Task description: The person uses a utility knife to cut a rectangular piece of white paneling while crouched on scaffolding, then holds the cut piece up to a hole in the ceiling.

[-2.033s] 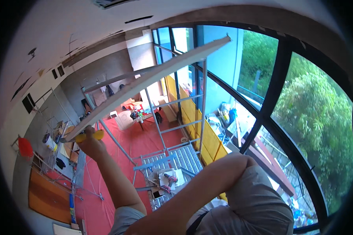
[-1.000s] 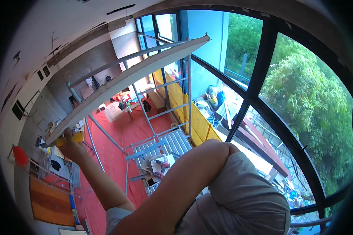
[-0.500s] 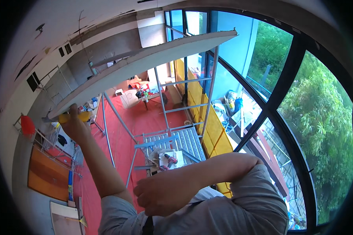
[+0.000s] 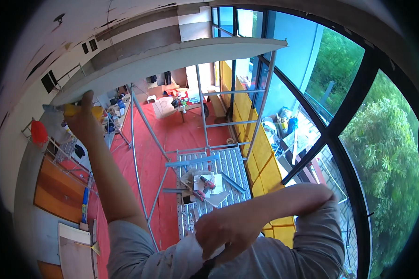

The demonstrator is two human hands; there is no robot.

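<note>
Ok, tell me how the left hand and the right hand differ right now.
The left hand is raised out to the left, while the right hand is drawn in before the grey shirt.
The left hand grips a yellow-handled tool by the pale board; whether the right hand holds anything is unclear.
Both are bare.

One head-worn fisheye looks forward and down.

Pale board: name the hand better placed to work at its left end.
Probably the left hand: it is raised at the left end of the pale board, gripping a yellow-handled tool. The right hand is lower, in front of the grey shirt.
</note>
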